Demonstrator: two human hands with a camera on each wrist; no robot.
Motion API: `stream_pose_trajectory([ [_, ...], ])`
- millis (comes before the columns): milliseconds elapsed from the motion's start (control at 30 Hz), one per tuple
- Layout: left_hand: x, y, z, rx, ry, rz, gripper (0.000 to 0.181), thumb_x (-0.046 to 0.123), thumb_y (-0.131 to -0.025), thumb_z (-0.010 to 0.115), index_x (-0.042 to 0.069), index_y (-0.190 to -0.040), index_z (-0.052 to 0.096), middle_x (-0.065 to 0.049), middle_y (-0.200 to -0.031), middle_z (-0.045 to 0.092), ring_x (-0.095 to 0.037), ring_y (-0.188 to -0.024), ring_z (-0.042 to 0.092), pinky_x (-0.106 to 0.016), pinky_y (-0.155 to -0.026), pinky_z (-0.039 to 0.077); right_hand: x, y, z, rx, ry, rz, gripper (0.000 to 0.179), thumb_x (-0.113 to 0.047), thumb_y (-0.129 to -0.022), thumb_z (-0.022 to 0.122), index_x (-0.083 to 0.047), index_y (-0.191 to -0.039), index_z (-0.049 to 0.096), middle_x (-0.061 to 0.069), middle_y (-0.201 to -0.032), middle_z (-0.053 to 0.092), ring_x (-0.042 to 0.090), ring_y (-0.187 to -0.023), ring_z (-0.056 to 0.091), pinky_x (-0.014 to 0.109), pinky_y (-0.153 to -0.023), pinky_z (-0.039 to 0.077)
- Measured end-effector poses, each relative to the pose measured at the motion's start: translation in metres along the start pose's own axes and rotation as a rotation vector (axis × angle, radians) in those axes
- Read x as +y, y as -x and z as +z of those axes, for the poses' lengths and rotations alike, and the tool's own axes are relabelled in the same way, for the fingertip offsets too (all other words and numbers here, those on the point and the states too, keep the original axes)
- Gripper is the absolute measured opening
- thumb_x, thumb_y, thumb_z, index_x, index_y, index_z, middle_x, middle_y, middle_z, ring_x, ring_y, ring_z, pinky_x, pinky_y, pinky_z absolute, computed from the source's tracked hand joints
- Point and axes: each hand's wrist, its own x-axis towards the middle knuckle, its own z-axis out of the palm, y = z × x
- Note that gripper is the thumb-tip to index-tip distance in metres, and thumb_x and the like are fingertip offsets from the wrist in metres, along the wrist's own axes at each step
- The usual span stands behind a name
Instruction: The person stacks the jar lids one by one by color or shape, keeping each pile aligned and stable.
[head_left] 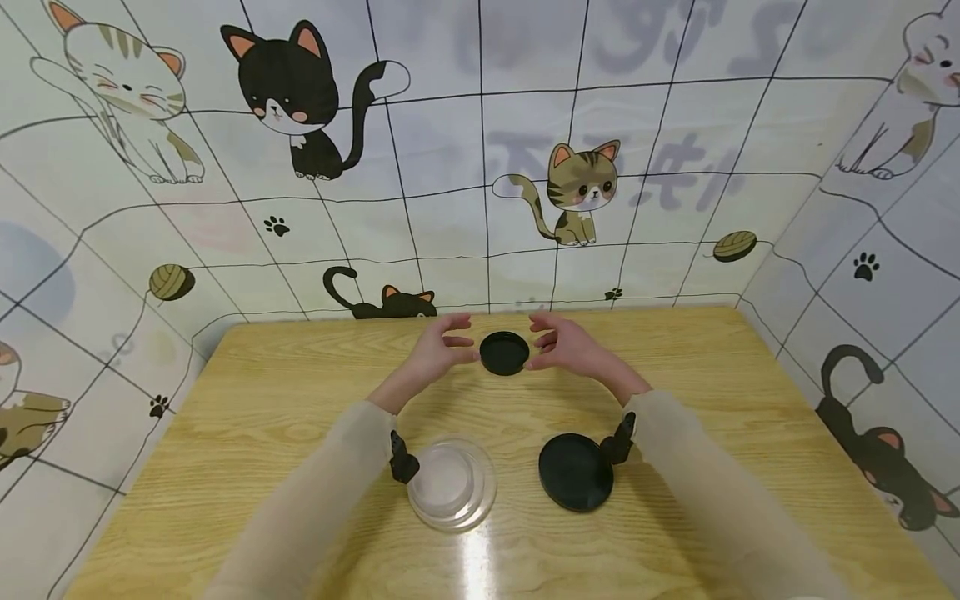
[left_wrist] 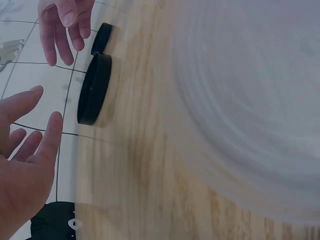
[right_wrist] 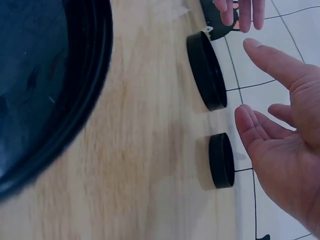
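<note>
My left hand (head_left: 442, 343) and right hand (head_left: 567, 346) are held up on either side of a shallow round black lid (head_left: 504, 357) at the far part of the table. Both have loosely bent, spread fingers with nothing between them. In the wrist views this lid (left_wrist: 95, 90) stands apart from the fingers. A smaller black lid (right_wrist: 221, 160) rests beside it, below my right hand; the head view does not show it. Nearer me, below my left wrist, sits a stack of clear round plastic pieces (head_left: 447, 485). A larger black round lid (head_left: 576, 472) lies below my right wrist.
The wooden table (head_left: 300, 375) runs back to a wall cover (head_left: 442, 158) printed with cats and grid lines, which also encloses both sides. Small black wrist cameras (head_left: 402, 460) are strapped on both sleeves, close above the clear stack and the large lid.
</note>
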Motion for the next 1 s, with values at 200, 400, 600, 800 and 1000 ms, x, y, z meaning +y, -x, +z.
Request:
stream_pose_trajectory([
  [200, -0.009, -0.005, 0.003, -0.018, 0.024, -0.058, 0.074, -0.005, -0.091, 0.074, -0.003, -0.155, 0.037, -0.025, -0.153, 0.042, -0.039, -0.127, 0.056, -0.04, -0.095, 0.055, 0.0, -0.005, 0.007, -0.006, 0.025, 0.024, 0.092, -0.013, -0.088, 0.082, 0.001, -0.16, 0.026, 0.026, -0.156, 0.037, 0.041, -0.129, 0.051, 0.051, -0.101, 0.049],
  [400, -0.012, -0.009, 0.004, -0.027, 0.012, -0.09, 0.074, -0.004, -0.091, 0.074, -0.001, -0.155, 0.037, -0.023, -0.153, 0.043, -0.037, -0.127, 0.056, -0.04, -0.096, 0.054, 0.001, -0.006, 0.011, -0.01, 0.06, 0.066, 0.09, -0.011, -0.088, 0.082, 0.001, -0.16, 0.029, 0.025, -0.155, 0.039, 0.038, -0.124, 0.055, 0.048, -0.095, 0.052],
  [600, -0.02, -0.014, 0.006, -0.032, -0.001, -0.121, 0.077, -0.004, -0.089, 0.076, 0.001, -0.156, 0.037, -0.022, -0.152, 0.044, -0.033, -0.12, 0.058, -0.035, -0.087, 0.054, 0.002, -0.01, 0.02, -0.035, 0.097, 0.092, 0.089, -0.009, -0.087, 0.082, 0.001, -0.159, 0.03, 0.025, -0.155, 0.04, 0.034, -0.119, 0.058, 0.042, -0.089, 0.054],
  [800, -0.026, -0.015, 0.008, -0.058, -0.001, -0.143, 0.078, -0.005, -0.087, 0.077, -0.001, -0.155, 0.039, -0.023, -0.15, 0.046, -0.029, -0.115, 0.059, -0.03, -0.086, 0.053, 0.002, -0.015, 0.026, -0.026, 0.102, 0.101, 0.089, -0.009, -0.086, 0.083, 0.002, -0.158, 0.032, 0.024, -0.152, 0.042, 0.031, -0.114, 0.058, 0.038, -0.084, 0.053],
  [1000, -0.031, -0.014, 0.006, -0.04, 0.006, -0.159, 0.077, -0.005, -0.087, 0.077, 0.0, -0.154, 0.041, -0.021, -0.145, 0.049, -0.03, -0.115, 0.059, -0.032, -0.089, 0.053, 0.002, -0.017, 0.03, -0.037, 0.114, 0.105, 0.088, -0.011, -0.086, 0.084, 0.003, -0.157, 0.033, 0.024, -0.15, 0.045, 0.03, -0.113, 0.06, 0.038, -0.083, 0.054],
])
